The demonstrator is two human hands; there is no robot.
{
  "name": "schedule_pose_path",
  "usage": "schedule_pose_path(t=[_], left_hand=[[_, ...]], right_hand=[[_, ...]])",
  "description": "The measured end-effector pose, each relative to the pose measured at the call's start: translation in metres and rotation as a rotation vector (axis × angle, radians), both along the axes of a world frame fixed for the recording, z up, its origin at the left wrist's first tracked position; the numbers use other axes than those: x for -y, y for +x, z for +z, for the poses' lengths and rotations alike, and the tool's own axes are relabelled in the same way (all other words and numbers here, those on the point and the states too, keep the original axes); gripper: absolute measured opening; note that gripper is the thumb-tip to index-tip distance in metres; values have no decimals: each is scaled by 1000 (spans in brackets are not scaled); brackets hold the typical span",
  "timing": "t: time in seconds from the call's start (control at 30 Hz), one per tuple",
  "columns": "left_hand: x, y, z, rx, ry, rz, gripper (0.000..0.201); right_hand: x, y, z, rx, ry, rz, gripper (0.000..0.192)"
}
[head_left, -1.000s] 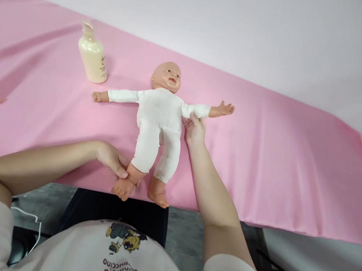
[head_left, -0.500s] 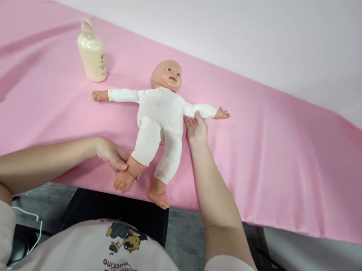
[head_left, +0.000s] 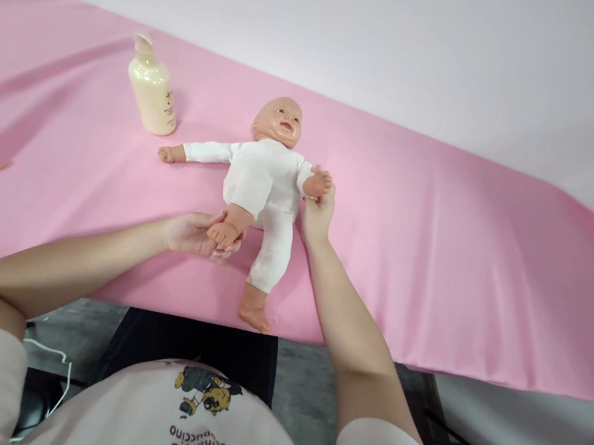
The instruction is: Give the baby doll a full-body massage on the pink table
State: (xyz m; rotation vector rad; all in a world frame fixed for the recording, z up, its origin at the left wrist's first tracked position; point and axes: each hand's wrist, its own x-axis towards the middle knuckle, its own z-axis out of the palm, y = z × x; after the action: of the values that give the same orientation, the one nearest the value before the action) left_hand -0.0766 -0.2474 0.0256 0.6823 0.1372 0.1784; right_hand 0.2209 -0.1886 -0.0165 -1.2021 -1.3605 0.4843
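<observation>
A baby doll (head_left: 273, 175) in a white cloth suit lies on its back on the pink-covered table (head_left: 436, 257), head toward the far side. My left hand (head_left: 196, 233) is wrapped round the lower leg on the doll's left-hand side as I see it, and that leg is raised with the foot toward me. My right hand (head_left: 321, 215) holds the doll's arm on the right side, which is bent upward; the fingers are partly hidden behind it. The doll's other arm is stretched out to the left, and its other leg lies straight toward the near edge.
A cream-coloured pump bottle (head_left: 154, 96) stands on the cloth at the back left, beyond the doll's outstretched arm. A white wall (head_left: 383, 36) runs behind the table. Below the near edge lie a white cable (head_left: 68, 374) and a dark object.
My left hand has lifted the doll's leg, bending it up toward the body. My right hand has folded the doll's arm up and inward from its stretched-out position.
</observation>
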Motion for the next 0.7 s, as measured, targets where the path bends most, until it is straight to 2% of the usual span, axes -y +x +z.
schedule_pose_path(t=[0.2, 0.37, 0.5, 0.6, 0.7], left_hand=[[2, 2, 1, -45, 22, 50, 52], [6, -1, -3, -91, 137, 42, 56], [9, -10, 0, -114, 300, -46, 53], [11, -14, 11, -93, 408, -196, 53], [12, -13, 22, -77, 443, -303, 50]], right_hand=[[6, -3, 7, 263, 94, -24, 49], [5, -2, 7, 278, 89, -21, 49], [3, -1, 6, 72, -2, 0, 43], [-1, -1, 6, -234, -75, 10, 37], [-5, 1, 6, -570, -126, -6, 29]])
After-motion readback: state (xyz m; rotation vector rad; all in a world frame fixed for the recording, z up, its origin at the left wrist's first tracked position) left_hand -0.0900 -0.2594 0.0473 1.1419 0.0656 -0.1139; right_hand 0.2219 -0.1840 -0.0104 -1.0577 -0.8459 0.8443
